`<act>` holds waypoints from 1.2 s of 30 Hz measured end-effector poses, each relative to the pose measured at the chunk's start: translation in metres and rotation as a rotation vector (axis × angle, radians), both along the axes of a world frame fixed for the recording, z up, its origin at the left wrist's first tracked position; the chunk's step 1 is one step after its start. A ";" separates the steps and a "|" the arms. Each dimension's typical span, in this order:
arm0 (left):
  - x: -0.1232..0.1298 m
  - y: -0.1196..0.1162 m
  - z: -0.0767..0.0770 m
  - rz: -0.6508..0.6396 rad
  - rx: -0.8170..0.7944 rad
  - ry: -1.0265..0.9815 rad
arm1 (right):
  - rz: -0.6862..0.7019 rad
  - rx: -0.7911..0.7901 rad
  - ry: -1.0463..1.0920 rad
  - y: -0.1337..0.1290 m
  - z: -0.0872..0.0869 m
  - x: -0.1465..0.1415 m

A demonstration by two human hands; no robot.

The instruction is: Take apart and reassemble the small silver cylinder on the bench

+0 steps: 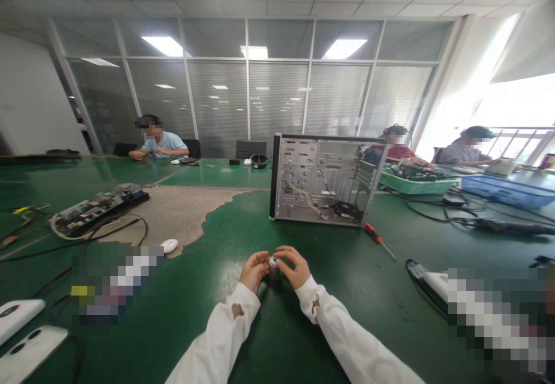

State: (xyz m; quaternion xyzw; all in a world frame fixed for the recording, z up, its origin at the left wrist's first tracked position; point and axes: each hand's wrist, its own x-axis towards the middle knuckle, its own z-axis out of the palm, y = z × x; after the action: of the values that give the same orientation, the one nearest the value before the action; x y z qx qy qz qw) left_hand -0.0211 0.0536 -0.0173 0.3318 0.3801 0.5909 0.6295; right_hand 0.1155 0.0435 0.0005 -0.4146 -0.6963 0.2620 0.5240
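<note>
Between my hands, close to the green tabletop, is a small cylinder (273, 264) with a pale upper part and a darker, greyish lower part; its exact kind is too small to tell. My left hand (253, 272) is closed on its left side, thumb and fingers curled against it. The fingers of my right hand (296, 268) bend over its top from the right and pinch there. Just beyond my hands stands an open metal computer case (321, 178), its side panel off, with loose cables and a dark part inside. An orange-and-black screwdriver (379, 240) lies to its right.
Left are a long circuit assembly (99, 210), a round white object (169, 246) and white phones (34, 349). A green basket (420, 185), a blue basket (507, 190) and black cables (437, 216) occupy the right. Several people sit across the green table (208, 326).
</note>
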 end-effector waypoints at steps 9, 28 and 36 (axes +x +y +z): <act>-0.001 -0.001 0.001 0.001 -0.016 0.030 | -0.082 0.063 0.084 0.010 0.009 0.008; -0.003 -0.002 0.003 -0.007 -0.046 0.036 | -0.186 -0.100 -0.764 0.016 -0.039 0.100; -0.002 0.000 0.004 -0.005 -0.056 0.039 | -0.232 -0.122 -0.781 0.021 -0.043 0.104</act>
State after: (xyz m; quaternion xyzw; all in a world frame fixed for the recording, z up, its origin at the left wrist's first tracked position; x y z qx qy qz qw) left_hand -0.0233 0.0536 -0.0135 0.3263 0.4077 0.5719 0.6326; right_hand 0.2196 0.0642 -0.0429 -0.5888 -0.7748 0.0650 0.2209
